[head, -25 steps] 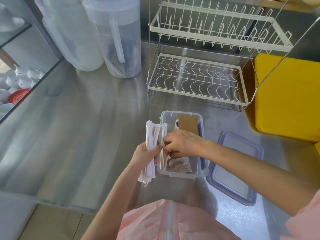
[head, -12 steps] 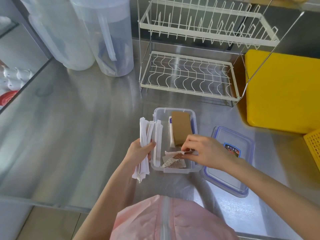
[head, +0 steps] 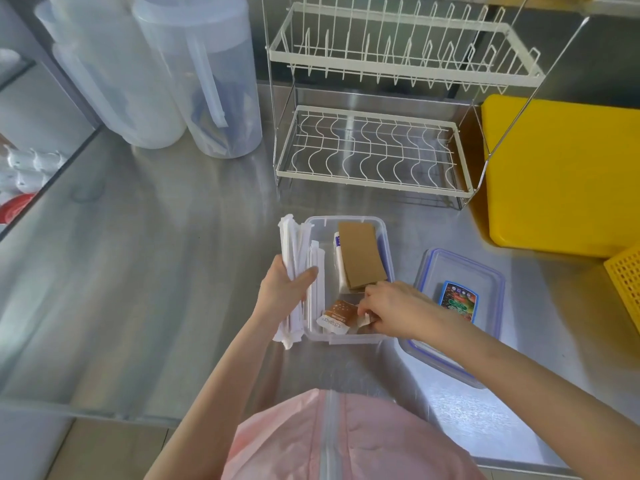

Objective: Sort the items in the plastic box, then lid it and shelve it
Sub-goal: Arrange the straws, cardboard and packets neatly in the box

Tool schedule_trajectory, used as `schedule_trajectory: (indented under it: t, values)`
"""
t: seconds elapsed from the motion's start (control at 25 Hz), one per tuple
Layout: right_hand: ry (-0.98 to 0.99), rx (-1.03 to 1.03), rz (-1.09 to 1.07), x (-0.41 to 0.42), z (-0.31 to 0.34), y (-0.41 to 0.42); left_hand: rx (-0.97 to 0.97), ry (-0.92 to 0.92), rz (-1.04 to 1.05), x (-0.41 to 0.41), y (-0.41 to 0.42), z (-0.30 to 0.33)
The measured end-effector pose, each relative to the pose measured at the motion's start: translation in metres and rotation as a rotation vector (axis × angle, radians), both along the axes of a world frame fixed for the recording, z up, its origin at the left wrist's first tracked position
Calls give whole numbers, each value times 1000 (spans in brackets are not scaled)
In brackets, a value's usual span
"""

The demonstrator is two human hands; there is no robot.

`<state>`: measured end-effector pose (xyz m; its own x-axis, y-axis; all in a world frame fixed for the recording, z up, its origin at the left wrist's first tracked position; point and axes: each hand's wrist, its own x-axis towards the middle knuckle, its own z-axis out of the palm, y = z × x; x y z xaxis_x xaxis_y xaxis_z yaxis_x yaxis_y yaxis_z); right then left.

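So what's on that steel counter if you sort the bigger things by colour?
Clear or frosted plastic: 4 – two jugs, the box, its lid
White: 1 – the wire rack
Yellow: 2 – the board, the basket
Total: 7

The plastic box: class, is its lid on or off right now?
Off. The plastic box stands open on the counter, its contents showing, while the lid lies flat beside it to the right.
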<state>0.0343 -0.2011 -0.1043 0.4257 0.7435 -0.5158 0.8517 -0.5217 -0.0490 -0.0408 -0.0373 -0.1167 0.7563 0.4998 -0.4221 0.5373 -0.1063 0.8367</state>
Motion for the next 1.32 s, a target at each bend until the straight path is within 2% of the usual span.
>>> schedule_trajectory:
  t: [0.12,0.28,0.44,0.56,0.92,1.12,1.32]
  values:
    - [125,-102,-35,8,10,2,-48,-2,-5,17,-6,12]
    - [240,21,-161,6,21,-3,-44,108,-163,35,-14,15]
    - [243,179,-196,0,22,-11,189,213,-306,43,-25,9]
    - [250,220,-224,-1,22,-14,286,248,-304,46,-33,7]
    - [253,242,-273,-2,17,-19,221,405,-325,62,-39,-1]
    - [231,279,-272,-4,13,-21,170,396,-309,62,-38,1]
    - [178,257,-231,-6,12,-21,311,270,-408,55,-39,11]
